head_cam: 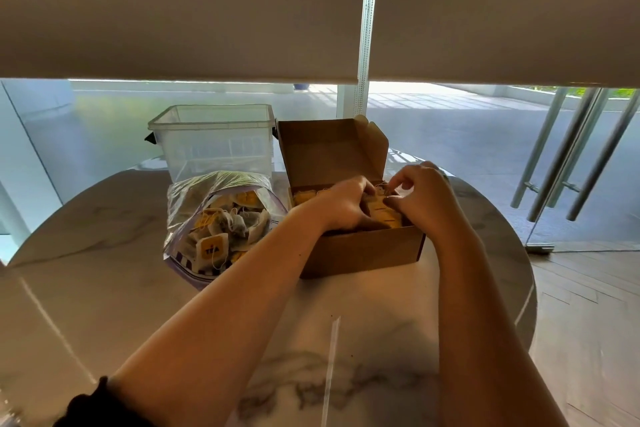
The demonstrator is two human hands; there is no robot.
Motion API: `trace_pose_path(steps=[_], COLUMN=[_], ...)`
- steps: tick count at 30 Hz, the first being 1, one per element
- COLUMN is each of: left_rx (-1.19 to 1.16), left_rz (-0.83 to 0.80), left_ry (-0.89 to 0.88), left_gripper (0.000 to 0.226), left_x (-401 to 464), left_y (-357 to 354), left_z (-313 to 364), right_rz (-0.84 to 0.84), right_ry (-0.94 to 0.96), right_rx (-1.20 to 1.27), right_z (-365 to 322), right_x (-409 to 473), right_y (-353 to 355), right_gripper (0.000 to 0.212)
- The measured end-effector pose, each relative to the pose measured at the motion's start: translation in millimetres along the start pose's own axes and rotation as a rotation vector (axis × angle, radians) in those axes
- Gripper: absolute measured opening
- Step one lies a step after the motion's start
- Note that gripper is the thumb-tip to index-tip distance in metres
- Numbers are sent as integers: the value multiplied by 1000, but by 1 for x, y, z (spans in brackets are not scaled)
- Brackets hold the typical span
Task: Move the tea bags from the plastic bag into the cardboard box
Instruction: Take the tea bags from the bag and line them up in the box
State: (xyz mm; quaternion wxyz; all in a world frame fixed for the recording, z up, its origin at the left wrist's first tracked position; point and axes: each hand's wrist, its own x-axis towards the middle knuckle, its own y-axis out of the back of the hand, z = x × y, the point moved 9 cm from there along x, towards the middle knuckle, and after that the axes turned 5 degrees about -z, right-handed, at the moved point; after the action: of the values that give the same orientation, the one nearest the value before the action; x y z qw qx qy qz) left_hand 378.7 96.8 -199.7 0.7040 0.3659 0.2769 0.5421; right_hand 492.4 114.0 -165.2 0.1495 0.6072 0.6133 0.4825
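Note:
A brown cardboard box (360, 251) stands on the marble table with its lid tilted up at the back. Tea bags with yellow tags (382, 213) lie inside it. Both of my hands are in the box. My left hand (341, 206) presses on the tea bags at the box's middle, fingers curled around some of them. My right hand (420, 196) pinches a tea bag at its strings near the right side. Left of the box lies an open clear plastic bag (194, 198) holding several tea bags (221, 232), one tag reading TEA.
An empty clear plastic tub (211, 140) stands behind the plastic bag, touching the box's lid. The round marble table (104, 253) drops off at the right onto a wooden floor. Glass walls and metal door handles (568, 156) lie beyond.

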Motion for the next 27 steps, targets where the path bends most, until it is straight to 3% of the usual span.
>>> trace_pose_path(steps=[6,11,14,19,24,27], left_rx=[-65,-671,-858,-846,-740,-690], left_rz=[403,495,489,477,507,524], left_ry=[-200,-255,-266,-257,-236,-227], left_gripper=[28,29,32,28,25,25], left_x=[-78,-131,-137,-140,-142,-140], left_y=[82,106,99,95,94,94], left_z=[13,-16,-32,-35,-36,-36], right_rz=[13,-310,-519,-519,-470,-565], right_ry=[198,355,406,486,450,351], right_rx=[240,346,287,82,143,195], right_z=[-63,-140,-168,-193,-193,-187], right_x=[-17,-58,-82,-91,-86,-87], right_y=[0,-36,-78,-135,-146,-126], right_gripper=[7,8,17,41,19,23])
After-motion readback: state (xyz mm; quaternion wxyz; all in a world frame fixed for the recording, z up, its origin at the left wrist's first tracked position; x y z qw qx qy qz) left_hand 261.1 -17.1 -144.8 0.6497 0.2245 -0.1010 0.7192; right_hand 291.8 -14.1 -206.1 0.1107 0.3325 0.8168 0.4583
